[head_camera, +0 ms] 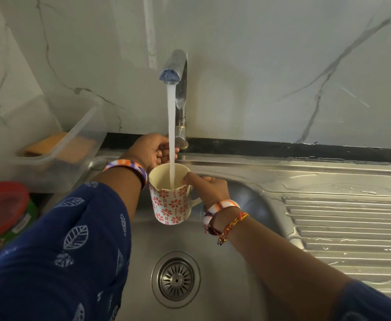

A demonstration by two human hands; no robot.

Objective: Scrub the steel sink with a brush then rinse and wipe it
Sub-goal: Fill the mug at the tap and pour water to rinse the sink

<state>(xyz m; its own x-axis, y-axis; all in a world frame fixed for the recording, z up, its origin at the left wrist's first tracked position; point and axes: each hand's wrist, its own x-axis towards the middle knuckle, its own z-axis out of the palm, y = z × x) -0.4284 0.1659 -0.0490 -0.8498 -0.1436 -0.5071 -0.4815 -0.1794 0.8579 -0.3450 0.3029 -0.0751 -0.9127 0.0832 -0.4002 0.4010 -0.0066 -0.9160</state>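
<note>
Now filling a mug (170, 200) under the tap (177, 70), presumably for rinsing the sink (213, 262). Right hand (213, 187) wrapped around the mug's handle side, index finger hooked over the rim; left hand (154, 150) curled near the tap's base behind the stream (171, 135), likely on a lever, though the grip itself stays hidden.

Likely trouble: overfilling and slopping water onto the blue leaf-print sleeve (74, 239), close under the mug; a wet glazed mug slipping from a one-handed hold and knocking against the steel; a full stream splashing off the rim toward the wall.

Mug: smooth cream ceramic, red flower pattern, straight-sided. Sink: brushed steel, rounded bowl, round slotted drain (176, 279) below, ribbed draining board (351, 228) to the right, beaded with water. Tap: polished chrome, tall and curved. Wall: glossy marble-look tile. Left edge: clear plastic tub (58, 144) and a red-lidded container (2, 207).
</note>
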